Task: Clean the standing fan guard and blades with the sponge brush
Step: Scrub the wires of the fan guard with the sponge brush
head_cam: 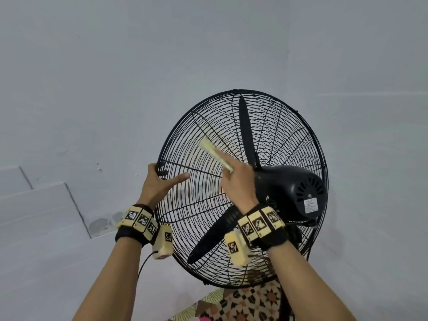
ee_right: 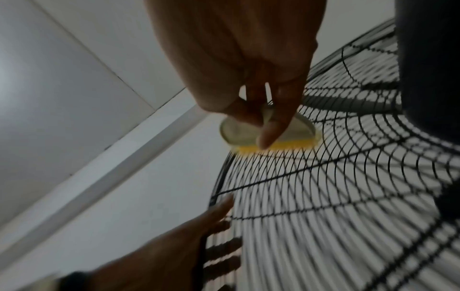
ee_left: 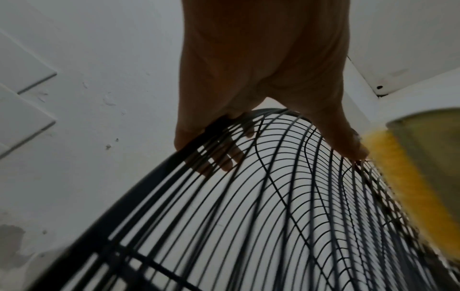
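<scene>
The black standing fan faces away from me, its motor housing (head_cam: 289, 191) toward me. My left hand (head_cam: 166, 174) grips the left rim of the wire guard (head_cam: 199, 205), fingers curled round the rim (ee_left: 224, 157) and thumb lying on the wires. My right hand (head_cam: 236, 179) pinches the pale sponge brush (head_cam: 215, 154), whose yellow sponge edge (ee_right: 273, 147) presses on the rear guard's upper left part (ee_right: 323, 187). Black blades (head_cam: 246, 130) show behind the wires. In the left wrist view the brush (ee_left: 403, 177) is at the right, blurred.
A white wall stands close behind the fan, with pale tiles (head_cam: 34, 205) at the lower left. A patterned cloth (head_cam: 243, 302) lies below the fan. A black cable (head_cam: 143, 262) hangs from my left wrist. The fan's stand is hidden.
</scene>
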`<state>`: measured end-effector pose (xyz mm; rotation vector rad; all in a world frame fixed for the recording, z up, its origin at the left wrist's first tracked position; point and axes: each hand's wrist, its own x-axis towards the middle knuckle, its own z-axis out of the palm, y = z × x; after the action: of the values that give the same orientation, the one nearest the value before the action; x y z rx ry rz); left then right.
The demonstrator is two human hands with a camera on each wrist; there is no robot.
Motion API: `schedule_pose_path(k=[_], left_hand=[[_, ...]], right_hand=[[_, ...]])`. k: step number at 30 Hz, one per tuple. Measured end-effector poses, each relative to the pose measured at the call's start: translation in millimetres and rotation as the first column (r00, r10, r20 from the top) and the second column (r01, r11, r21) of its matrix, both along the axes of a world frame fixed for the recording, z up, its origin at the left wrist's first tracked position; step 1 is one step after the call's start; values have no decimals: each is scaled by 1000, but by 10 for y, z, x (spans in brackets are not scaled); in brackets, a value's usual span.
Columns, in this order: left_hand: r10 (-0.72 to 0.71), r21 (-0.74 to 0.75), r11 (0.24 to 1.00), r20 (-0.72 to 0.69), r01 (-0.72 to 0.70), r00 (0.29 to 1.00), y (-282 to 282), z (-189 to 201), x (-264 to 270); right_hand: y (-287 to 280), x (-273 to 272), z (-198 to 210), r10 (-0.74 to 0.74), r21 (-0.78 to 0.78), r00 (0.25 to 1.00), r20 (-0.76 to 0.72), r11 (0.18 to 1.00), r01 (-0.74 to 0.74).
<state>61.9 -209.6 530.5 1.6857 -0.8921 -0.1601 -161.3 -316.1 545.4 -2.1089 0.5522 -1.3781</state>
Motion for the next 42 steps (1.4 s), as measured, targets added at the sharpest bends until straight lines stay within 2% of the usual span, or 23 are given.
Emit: schedule_pose_path(k=[1, 3, 7, 8, 10, 12, 13, 15, 17, 19, 21, 23, 24, 26, 30, 31, 33, 35, 36, 37, 39, 42], left_hand=[[-4, -3, 1000, -10, 4, 1000, -11, 2, -22], [-19, -7, 1000, -23, 19, 1000, -42, 28, -31], [13, -22, 1000, -35, -14, 999, -5, -2, 36], [14, -24, 1000, -37, -15, 999, 11, -11, 42], [-2, -27, 1000, -37, 1, 999, 6, -13, 34], [-17, -24, 1000, -34, 17, 999, -30, -3, 1], [-21, -21, 1000, -32, 21, 999, -46, 1, -14], [-15, -17, 1000, -32, 15, 999, -65, 4, -16], [-1, -16, 1000, -40, 1, 999, -44, -3, 7], [7, -22, 1000, -51, -8, 999, -13, -8, 44], [-1, -24, 1000, -53, 0, 999, 0, -8, 46], [-18, -18, 1000, -38, 17, 999, -16, -1, 12], [-23, -16, 1000, -32, 23, 999, -27, 3, -9], [-24, -18, 1000, -33, 23, 999, -45, 15, -34], [0, -23, 1000, -45, -1, 999, 0, 20, 2], [1, -20, 1000, -47, -2, 999, 17, 15, 15], [1, -5, 1000, -41, -2, 999, 19, 9, 24], [-3, -2, 1000, -32, 3, 999, -11, 12, 2], [-9, -6, 1000, -26, 9, 1000, -25, 18, -14], [-11, -8, 1000, -19, 11, 1000, -34, 25, -26], [-5, -9, 1000, -16, 5, 1000, -29, 25, -22], [13, 2, 1000, -19, -13, 1000, 6, 6, 43]], right_hand=[[-43, -7, 63, -81, 2, 996, 41, 997, 81], [-39, 20, 65, -159, -11, 987, 0, 987, 159], [162, 37, -327, 10, -48, 979, -202, 999, -20], [155, 14, -376, 51, -29, 980, -192, 998, -58], [80, -25, -299, 73, 55, 997, -38, 996, -71], [-14, -29, -132, -48, 64, 993, 111, 997, 41], [-36, -20, -75, -108, 60, 986, 126, 993, 101], [-4, 22, -71, -137, 35, 989, 50, 990, 135], [87, 35, -210, -73, 7, 993, -95, 997, 74], [135, 18, -346, 4, 18, 985, -171, 1000, -1], [97, -8, -309, 18, 72, 997, -79, 997, -13], [-1, -4, -162, -71, 97, 995, 71, 993, 64], [-27, 4, -100, -123, 95, 988, 91, 989, 115], [-3, 36, -90, -155, 65, 988, 15, 986, 153], [121, 16, -400, -18, 18, 988, -153, 1000, 21], [110, -2, -435, 16, 31, 990, -137, 999, -11], [60, -41, -385, 29, 84, 1000, -8, 996, -28], [-16, -58, -284, -70, 88, 987, 144, 994, 58], [-48, -53, -254, -126, 93, 977, 173, 990, 111], [-58, -38, -247, -151, 111, 975, 166, 985, 134], [-3, -3, -313, -113, 147, 990, 84, 984, 99], [125, -18, -582, -32, 84, 999, -40, 996, 35]])
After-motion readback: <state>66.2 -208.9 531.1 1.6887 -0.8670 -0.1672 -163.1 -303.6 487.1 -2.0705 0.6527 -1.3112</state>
